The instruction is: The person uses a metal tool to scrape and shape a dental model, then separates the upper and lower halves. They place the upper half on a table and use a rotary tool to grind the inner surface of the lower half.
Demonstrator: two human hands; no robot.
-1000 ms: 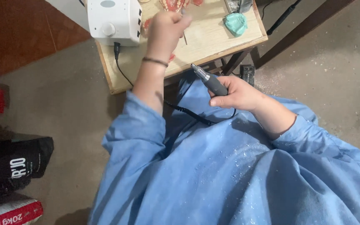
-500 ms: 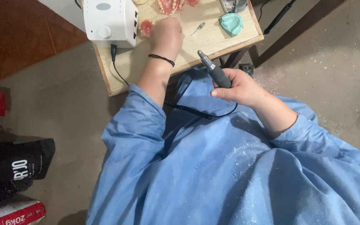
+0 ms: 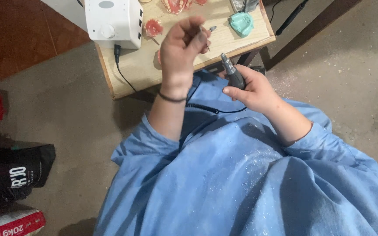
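Right hand (image 3: 255, 89), centre frame, grips a grey rotary handpiece (image 3: 232, 75), tip toward the counter (image 3: 132, 72). Left hand (image 3: 181, 46), raised over the counter, pinches a thin bur (image 3: 205, 38). Upper frame: white control box (image 3: 113, 22), pink denture pieces (image 3: 154, 27), green mould (image 3: 241, 22).

Left hand (image 3: 181, 46) raised, fingers pinched — right hand (image 3: 253, 89) curled closed, lower.
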